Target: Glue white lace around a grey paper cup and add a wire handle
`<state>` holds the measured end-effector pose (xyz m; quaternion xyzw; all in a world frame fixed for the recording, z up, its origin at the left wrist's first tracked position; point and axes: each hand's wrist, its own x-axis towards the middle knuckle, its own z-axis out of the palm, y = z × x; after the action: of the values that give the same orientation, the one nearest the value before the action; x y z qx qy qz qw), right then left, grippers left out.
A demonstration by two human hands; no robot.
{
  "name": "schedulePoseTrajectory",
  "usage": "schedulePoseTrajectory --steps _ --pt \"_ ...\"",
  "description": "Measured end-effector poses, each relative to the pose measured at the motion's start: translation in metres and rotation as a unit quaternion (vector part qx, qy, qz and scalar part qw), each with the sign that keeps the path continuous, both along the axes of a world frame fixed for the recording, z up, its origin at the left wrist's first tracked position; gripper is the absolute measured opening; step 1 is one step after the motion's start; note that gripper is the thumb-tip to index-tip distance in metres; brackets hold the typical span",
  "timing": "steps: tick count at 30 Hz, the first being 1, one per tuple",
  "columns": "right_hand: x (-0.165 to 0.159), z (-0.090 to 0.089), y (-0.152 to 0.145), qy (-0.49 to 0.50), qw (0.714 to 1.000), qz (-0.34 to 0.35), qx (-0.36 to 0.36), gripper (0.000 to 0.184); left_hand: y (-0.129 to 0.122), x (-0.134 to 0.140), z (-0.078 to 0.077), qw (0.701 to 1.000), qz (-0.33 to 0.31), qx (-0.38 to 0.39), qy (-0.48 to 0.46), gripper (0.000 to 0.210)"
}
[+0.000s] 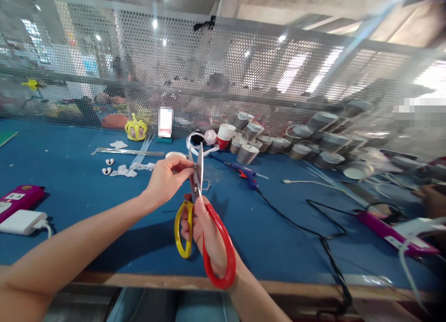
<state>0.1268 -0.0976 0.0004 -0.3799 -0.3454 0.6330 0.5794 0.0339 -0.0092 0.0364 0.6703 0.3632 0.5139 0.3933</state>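
My right hand is wrapped round the handles of a large pair of scissors, one loop yellow and the other red. The blades point away from me and stand slightly apart. My left hand is closed in a pinch right at the blades, on something small and dark that I cannot make out. Just beyond my left fingers lies a white round piece, partly covered by them. Small crumbs are scattered on the blue table to the right of the blades.
A blue glue gun trails a black cable to the right. Several small grey buckets stand at the back right, against a perforated metal screen. White scraps and metal rods lie left. Purple power strips sit at both sides.
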Motion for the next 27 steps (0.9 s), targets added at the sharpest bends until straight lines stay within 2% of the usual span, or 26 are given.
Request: schedulePoseTrajectory --steps 8,17,22,27 --pt "-0.002 0.005 -0.002 -0.002 0.999 -0.019 -0.034 0.047 -0.002 -0.001 0.003 1.0 0.008 0.005 0.005 0.008" --pt "0.0 -0.006 0.003 0.02 1.0 0.004 0.014 0.041 -0.002 0.0 0.002 1.0 0.011 0.01 0.001 0.009" --pt "0.0 -0.007 0.002 0.025 0.999 0.008 0.018 0.039 -0.005 0.002 0.002 0.999 0.037 0.001 -0.02 0.008" --pt "-0.001 -0.006 0.002 0.021 1.0 0.006 0.017 0.04 -0.004 0.002 0.001 0.999 0.031 0.004 -0.025 0.008"
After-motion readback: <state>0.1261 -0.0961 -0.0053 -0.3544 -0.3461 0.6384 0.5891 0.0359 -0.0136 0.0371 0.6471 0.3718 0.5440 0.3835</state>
